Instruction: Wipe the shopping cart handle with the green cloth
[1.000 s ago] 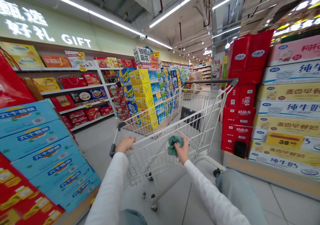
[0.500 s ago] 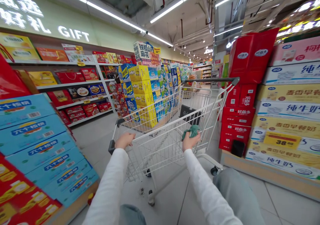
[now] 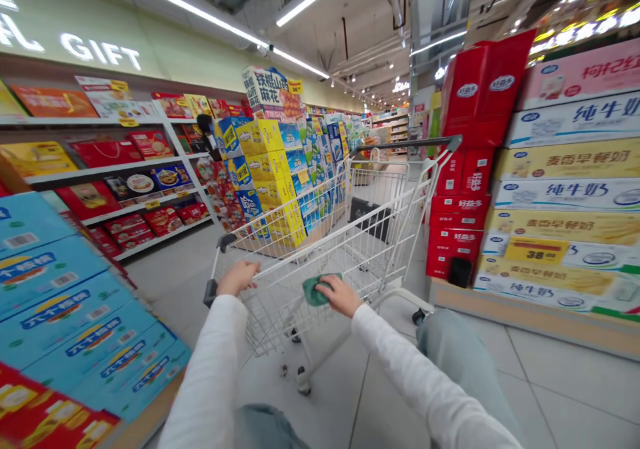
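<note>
A white wire shopping cart (image 3: pixel 350 249) stands side-on in front of me, its dark handle (image 3: pixel 405 144) at the far right end. My left hand (image 3: pixel 239 277) is closed around the wire rim near the cart's front corner. In my right hand (image 3: pixel 341 294) is a green cloth (image 3: pixel 320 290), pressed against the wires on the cart's near side. The fingers lie over the cloth and cover part of it.
Blue cartons (image 3: pixel 75 309) are stacked at left, and milk cartons (image 3: pixel 565 216) beside red boxes (image 3: pixel 453 236) at right. Behind the cart stands a yellow and blue box display (image 3: pixel 270 176). Gift shelves (image 3: pixel 125 169) line the left wall. A person's dark-haired head shows beyond the display.
My right hand has moved left along the cart's side with the green cloth. My left hand keeps its grip on the rim. The view has turned slightly right.
</note>
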The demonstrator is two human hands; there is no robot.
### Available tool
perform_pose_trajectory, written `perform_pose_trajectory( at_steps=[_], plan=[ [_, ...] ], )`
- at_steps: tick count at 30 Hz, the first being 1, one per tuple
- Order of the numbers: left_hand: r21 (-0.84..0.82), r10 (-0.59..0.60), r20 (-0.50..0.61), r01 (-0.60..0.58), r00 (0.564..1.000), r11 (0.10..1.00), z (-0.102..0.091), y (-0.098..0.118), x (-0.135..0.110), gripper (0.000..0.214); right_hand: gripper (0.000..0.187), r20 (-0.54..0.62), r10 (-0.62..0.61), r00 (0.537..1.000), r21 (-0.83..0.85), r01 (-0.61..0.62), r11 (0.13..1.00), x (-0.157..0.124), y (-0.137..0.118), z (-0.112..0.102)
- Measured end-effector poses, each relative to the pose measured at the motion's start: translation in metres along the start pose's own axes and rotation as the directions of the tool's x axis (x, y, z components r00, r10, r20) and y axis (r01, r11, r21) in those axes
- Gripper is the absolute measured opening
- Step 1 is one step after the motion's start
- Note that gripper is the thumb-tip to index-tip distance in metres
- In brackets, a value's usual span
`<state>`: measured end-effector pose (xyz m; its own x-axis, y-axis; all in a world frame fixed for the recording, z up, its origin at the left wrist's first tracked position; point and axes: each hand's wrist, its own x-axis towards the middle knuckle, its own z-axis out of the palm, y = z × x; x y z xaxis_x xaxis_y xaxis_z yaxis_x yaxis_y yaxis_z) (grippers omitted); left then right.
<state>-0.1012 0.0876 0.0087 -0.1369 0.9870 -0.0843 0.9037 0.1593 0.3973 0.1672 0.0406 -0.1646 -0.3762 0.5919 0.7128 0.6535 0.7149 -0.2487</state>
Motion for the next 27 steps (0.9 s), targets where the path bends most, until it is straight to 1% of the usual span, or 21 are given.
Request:
perform_pose_trajectory(
  at_steps=[1, 3, 5, 6, 8, 10, 11, 12, 13, 14, 15, 16, 17, 19, 20, 21, 23, 25, 26, 27],
  plan=[
    [-0.038, -0.003, 0.075, 0.005, 0.997, 0.999, 0.0, 0.003, 0.0, 0.031, 0.052, -0.017, 0.041, 0.999, -0.012, -0.041, 0.999, -0.008, 0.017, -0.016],
    [-0.097, -0.011, 0.213, 0.032, 0.977, 0.995, -0.002, 0.008, -0.002, 0.032, 0.051, -0.084, 0.128, 0.988, -0.038, -0.132, 0.991, -0.023, 0.047, -0.051],
    [-0.125, -0.025, 0.268, 0.06, 0.963, 0.99, -0.004, 0.01, -0.003, 0.035, 0.048, -0.189, 0.214, 0.958, -0.073, -0.231, 0.97, -0.033, 0.07, -0.089],
    [-0.136, -0.038, 0.285, 0.08, 0.958, 0.988, -0.005, 0.01, -0.003, 0.036, 0.046, -0.27, 0.243, 0.932, -0.091, -0.276, 0.957, -0.034, 0.077, -0.108],
    [-0.167, -0.048, 0.332, 0.109, 0.942, 0.98, -0.007, 0.006, -0.001, 0.04, 0.044, -0.46, 0.241, 0.855, -0.118, -0.328, 0.937, -0.023, 0.081, -0.146],
    [-0.202, -0.026, 0.385, 0.112, 0.922, 0.973, -0.009, 0.002, 0.003, 0.044, 0.045, -0.616, 0.178, 0.768, -0.141, -0.329, 0.934, 0.002, 0.075, -0.178],
    [-0.211, -0.018, 0.387, 0.107, 0.922, 0.972, -0.01, 0.0, 0.004, 0.045, 0.046, -0.648, 0.144, 0.748, -0.155, -0.314, 0.937, 0.019, 0.07, -0.19],
    [-0.216, -0.006, 0.372, 0.093, 0.928, 0.972, -0.011, -0.001, 0.005, 0.045, 0.047, -0.638, 0.125, 0.76, -0.17, -0.298, 0.939, 0.036, 0.065, -0.198],
    [-0.216, 0.005, 0.341, 0.073, 0.94, 0.974, -0.012, -0.001, 0.006, 0.045, 0.047, -0.577, 0.113, 0.809, -0.187, -0.266, 0.946, 0.053, 0.06, -0.202],
    [-0.209, 0.01, 0.305, 0.056, 0.952, 0.976, -0.013, -0.001, 0.006, 0.044, 0.045, -0.484, 0.107, 0.869, -0.193, -0.226, 0.955, 0.069, 0.057, -0.203],
    [-0.199, 0.015, 0.274, 0.041, 0.961, 0.979, -0.014, -0.001, 0.007, 0.043, 0.042, -0.386, 0.111, 0.916, -0.185, -0.194, 0.963, 0.083, 0.055, -0.201],
    [-0.191, 0.019, 0.254, 0.03, 0.967, 0.981, -0.014, -0.001, 0.007, 0.043, 0.04, -0.304, 0.119, 0.945, -0.176, -0.179, 0.968, 0.093, 0.055, -0.197],
    [-0.188, 0.027, 0.248, 0.02, 0.968, 0.982, -0.015, -0.002, 0.009, 0.043, 0.038, -0.246, 0.133, 0.96, -0.169, -0.178, 0.969, 0.101, 0.056, -0.193],
    [-0.2, 0.055, 0.248, -0.004, 0.967, 0.98, -0.016, -0.004, 0.014, 0.043, 0.035, -0.196, 0.162, 0.967, -0.18, -0.198, 0.964, 0.108, 0.063, -0.187],
    [-0.212, 0.084, 0.236, -0.033, 0.968, 0.977, -0.018, -0.006, 0.017, 0.042, 0.034, -0.178, 0.165, 0.97, -0.199, -0.2, 0.959, 0.108, 0.067, -0.187],
    [-0.217, 0.123, 0.21, -0.077, 0.97, 0.973, -0.019, -0.009, 0.02, 0.04, 0.032, -0.152, 0.162, 0.975, -0.222, -0.194, 0.956, 0.107, 0.073, -0.191],
    [-0.17, 0.214, 0.109, -0.194, 0.971, 0.966, -0.023, -0.014, 0.024, 0.038, 0.028, -0.097, 0.165, 0.981, -0.275, -0.186, 0.943, 0.101, 0.088, -0.206],
    [-0.008, 0.316, -0.029, -0.317, 0.948, 0.949, -0.026, -0.018, 0.024, 0.039, 0.025, -0.076, 0.215, 0.974, -0.34, -0.228, 0.912, 0.097, 0.106, -0.226],
    [0.11, 0.356, -0.107, -0.345, 0.928, 0.932, -0.026, -0.019, 0.023, 0.042, 0.023, -0.098, 0.258, 0.961, -0.37, -0.275, 0.887, 0.096, 0.115, -0.235],
    [0.235, 0.379, -0.188, -0.334, 0.906, 0.913, -0.024, -0.019, 0.021, 0.046, 0.022, -0.111, 0.298, 0.948, -0.395, -0.318, 0.862, 0.097, 0.122, -0.242]
  ],
)
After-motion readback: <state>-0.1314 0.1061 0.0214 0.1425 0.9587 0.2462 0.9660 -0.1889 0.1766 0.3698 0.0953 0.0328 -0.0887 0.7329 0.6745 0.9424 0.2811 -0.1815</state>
